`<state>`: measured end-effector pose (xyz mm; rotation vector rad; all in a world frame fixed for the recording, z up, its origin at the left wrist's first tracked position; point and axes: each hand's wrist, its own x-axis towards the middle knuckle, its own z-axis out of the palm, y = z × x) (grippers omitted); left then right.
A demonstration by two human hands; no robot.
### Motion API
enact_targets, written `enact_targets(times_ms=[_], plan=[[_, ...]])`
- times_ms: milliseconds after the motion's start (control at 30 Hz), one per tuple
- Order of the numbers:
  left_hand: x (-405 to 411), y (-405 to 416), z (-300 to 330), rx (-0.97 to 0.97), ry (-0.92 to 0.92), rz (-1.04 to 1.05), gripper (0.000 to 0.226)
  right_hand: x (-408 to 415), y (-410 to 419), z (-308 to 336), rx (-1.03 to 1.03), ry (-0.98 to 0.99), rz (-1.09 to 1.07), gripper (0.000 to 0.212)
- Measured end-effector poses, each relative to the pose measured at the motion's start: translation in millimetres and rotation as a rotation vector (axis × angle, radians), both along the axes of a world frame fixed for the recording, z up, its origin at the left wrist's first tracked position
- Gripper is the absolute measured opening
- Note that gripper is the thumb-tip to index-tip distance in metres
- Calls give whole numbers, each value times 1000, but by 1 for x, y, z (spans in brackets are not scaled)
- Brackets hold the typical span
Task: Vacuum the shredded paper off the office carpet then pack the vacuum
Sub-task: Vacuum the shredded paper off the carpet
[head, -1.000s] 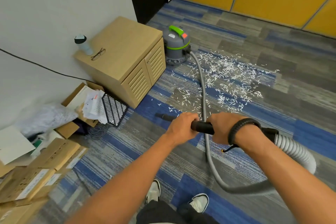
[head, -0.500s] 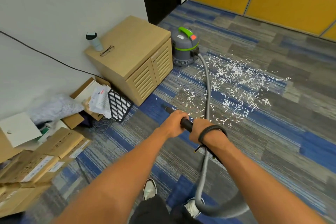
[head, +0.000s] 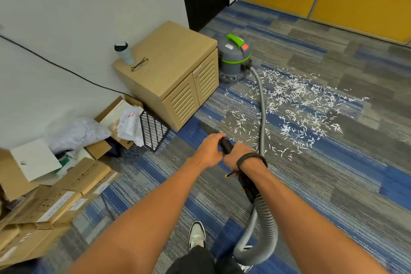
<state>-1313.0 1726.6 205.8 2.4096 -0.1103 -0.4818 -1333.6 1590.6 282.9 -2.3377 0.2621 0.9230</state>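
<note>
At centre frame, both hands grip the black wand [head: 225, 145] of the vacuum hose: the left hand [head: 210, 148] wraps its fingers around the forward section, and the right hand [head: 236, 155], directly behind and touching it, closes around the rear section. A black wristband [head: 251, 159] encircles the right wrist. The wand points toward 11 o'clock, its nozzle [head: 205, 127] blurred and low over a blue carpet tile; whether it touches the carpet cannot be determined. From the rear of the wand, the grey ribbed hose [head: 263, 236] loops down toward 6 o'clock beside a white shoe [head: 196, 234], then runs up toward 12 o'clock to the grey canister vacuum [head: 234, 60] with its green handle. The canister stands on the carpet [head: 333, 184] just beside the right side of a wooden louvred cabinet [head: 175, 73]. Shredded paper [head: 295, 104] lies scattered on the carpet at 1 to 2 o'clock from the hands, on both sides of the hose. A bottle [head: 124, 52] and a pair of glasses [head: 139, 64] rest on the cabinet top. Cardboard boxes [head: 55, 198] are stacked at 8 o'clock, along the wall.
</note>
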Motion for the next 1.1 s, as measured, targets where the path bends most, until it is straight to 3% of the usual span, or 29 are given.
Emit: enact_targets(times_ms=[267,433,533,633,667,700,767,900,1033,1067,1100], plan=[[6,6,10,-57,35,-9,63,11,7,-14,49,-3,-165,20],[2,10,3,-84,182,29,54,18,10,-22,164,42,-307,32],[5,9,17,-319,304,223,35,16,19,-27,274,15,-413,27],[16,8,33,-498,404,381,41,15,33,-25,404,-37,-496,61],[20,8,39,-486,419,394,50,16,36,-26,448,-54,-478,62],[24,11,43,-474,435,407,55,16,42,-21,459,-66,-445,49],[33,17,54,-489,455,428,45,18,49,-10,474,-101,-369,26],[50,35,70,-449,455,371,38,30,47,6,377,-190,-187,23],[61,49,89,-392,378,320,40,46,43,2,471,-111,-177,21],[64,53,96,-388,380,299,38,50,38,-5,411,-172,-160,28],[67,57,102,-370,400,259,38,57,33,-14,283,-287,-84,51]])
